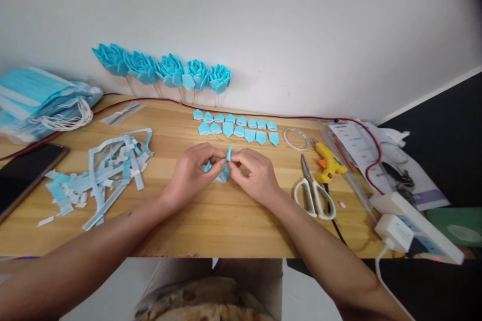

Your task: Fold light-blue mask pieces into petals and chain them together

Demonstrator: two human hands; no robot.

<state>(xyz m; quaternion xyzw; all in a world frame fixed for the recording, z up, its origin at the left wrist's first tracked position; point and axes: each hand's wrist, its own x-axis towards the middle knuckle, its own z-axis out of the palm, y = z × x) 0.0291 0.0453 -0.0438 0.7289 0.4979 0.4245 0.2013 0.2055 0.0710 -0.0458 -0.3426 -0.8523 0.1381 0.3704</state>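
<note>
My left hand (199, 170) and my right hand (254, 173) meet at the middle of the table. Both pinch a small blue fabric petal (229, 153) that stands up between their fingertips. More blue fabric pieces (223, 175) show just below the fingers, partly hidden by them. Beyond my hands, two rows of folded blue petals (228, 129) with pointed tips lie on the wood. Several finished blue fabric flowers (171, 70) on thin sticks lean against the wall behind.
Left are a bag of blue face masks (33, 95), a phone (28, 175) and cut strips (109, 180). Scissors (314, 193), a yellow glue gun (330, 162), a tape ring (296, 139) and a power strip (425, 230) lie right. A red-black cable (158, 100) runs along the back.
</note>
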